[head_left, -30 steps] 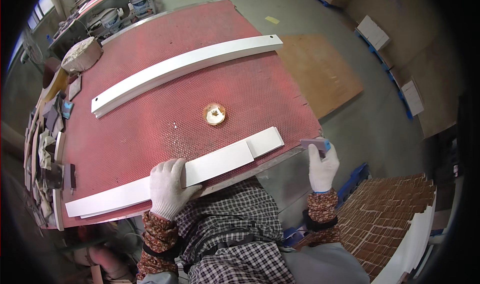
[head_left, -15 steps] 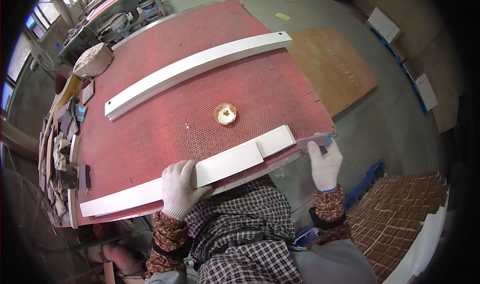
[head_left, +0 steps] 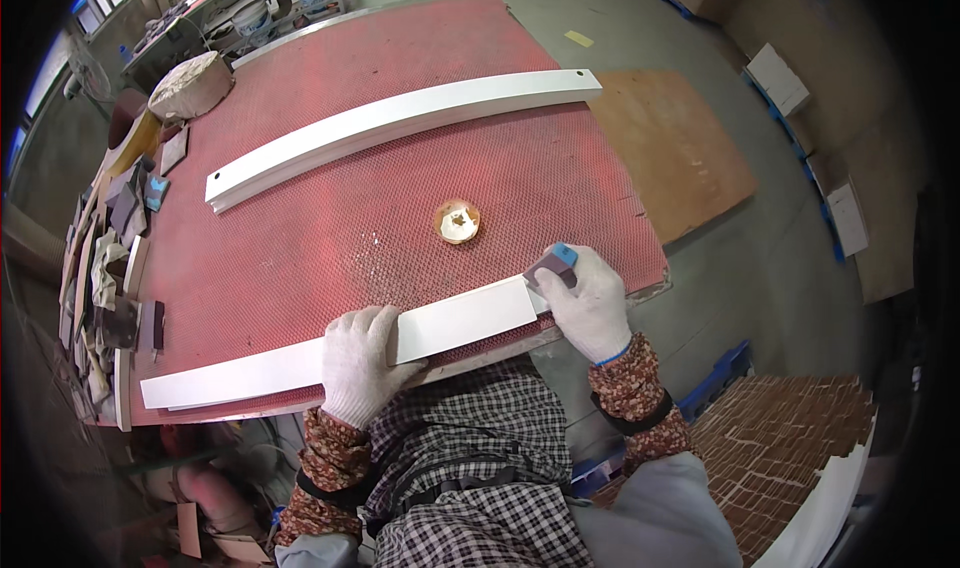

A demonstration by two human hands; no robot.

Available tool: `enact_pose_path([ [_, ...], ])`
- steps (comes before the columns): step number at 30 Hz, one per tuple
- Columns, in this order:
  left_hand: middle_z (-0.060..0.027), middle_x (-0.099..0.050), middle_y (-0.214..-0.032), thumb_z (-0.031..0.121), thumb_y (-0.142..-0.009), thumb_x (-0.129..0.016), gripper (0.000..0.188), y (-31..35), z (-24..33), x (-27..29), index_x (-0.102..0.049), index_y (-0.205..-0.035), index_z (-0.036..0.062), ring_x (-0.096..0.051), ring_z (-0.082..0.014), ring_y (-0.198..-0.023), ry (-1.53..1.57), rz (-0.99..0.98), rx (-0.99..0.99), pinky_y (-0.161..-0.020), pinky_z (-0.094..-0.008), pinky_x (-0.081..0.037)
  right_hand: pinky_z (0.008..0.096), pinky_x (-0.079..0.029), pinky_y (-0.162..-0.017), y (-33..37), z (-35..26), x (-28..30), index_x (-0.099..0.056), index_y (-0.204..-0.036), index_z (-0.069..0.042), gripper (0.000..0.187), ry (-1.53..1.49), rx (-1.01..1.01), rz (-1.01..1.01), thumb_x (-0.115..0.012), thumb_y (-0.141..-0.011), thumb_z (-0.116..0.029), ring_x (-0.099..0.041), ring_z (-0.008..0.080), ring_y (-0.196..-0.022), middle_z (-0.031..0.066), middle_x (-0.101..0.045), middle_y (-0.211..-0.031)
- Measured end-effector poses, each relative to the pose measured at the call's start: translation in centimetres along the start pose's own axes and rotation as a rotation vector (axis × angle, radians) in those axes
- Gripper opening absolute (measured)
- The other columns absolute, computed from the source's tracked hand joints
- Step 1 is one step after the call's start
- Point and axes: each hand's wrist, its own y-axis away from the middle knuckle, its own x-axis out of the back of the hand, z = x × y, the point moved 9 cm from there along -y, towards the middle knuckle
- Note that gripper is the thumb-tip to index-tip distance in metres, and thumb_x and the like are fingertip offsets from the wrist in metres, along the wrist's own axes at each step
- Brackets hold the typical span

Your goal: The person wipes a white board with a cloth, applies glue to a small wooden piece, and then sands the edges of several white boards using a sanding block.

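Observation:
Two long white boards lie one over the other along the near edge of the red table. My left hand (head_left: 360, 366), in a white glove, grips the upper white board (head_left: 460, 323) near its middle, fingers over the top and thumb at the near edge. A purple-grey sanding block (head_left: 552, 266) with a blue end is in my gloved right hand (head_left: 592, 306). The block rests at the right end of the boards, beside the step where the lower one sticks out. My right hand hides most of that lower end.
Another stack of white strips (head_left: 400, 128) lies across the far part of the red mesh-topped table (head_left: 330, 243). A small bowl (head_left: 458, 223) with white paste stands mid-table. Sanding blocks and scraps (head_left: 125, 208) crowd the left edge, near a round wrapped roll (head_left: 190, 86). Stacked brown pieces (head_left: 790, 448) sit at lower right.
My right hand has brought the sanding block leftward from beyond the boards' right tip onto their end. My left hand keeps its grip. The whole view has shifted slightly.

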Motion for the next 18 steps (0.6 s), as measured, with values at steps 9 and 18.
enact_pose_path([
  [9, -0.0145, -0.068, -0.126, 0.038, -0.072, -0.094, 0.077, 0.1, -0.1, 0.2, -0.063, -0.135, 0.0069, -0.062, -0.0365, -0.121, 0.007, 0.007, 0.004, -0.109, -0.0528, -0.046, 0.039, -0.06, -0.074, -1.1, -0.2, 0.6, -0.071, -0.106, -0.005, 0.021, 0.091, -0.008, -0.011, -0.081, -0.092, -0.017, -0.074, 0.0274, -0.083, 0.0117, -0.072, -0.094],
  [18, -0.0145, -0.068, -0.127, 0.039, -0.073, -0.094, 0.076, -0.1, 0.0, 0.2, -0.063, -0.135, 0.0068, -0.062, -0.036, -0.122, 0.021, 0.009, -0.005, -0.109, -0.0525, -0.046, 0.0382, -0.06, -0.075, -1.3, 0.2, 0.5, -0.072, -0.107, -0.002, 0.021, 0.054, -0.073, -0.035, -0.08, -0.093, -0.016, -0.076, 0.0257, -0.083, 0.0123, -0.075, -0.095],
])
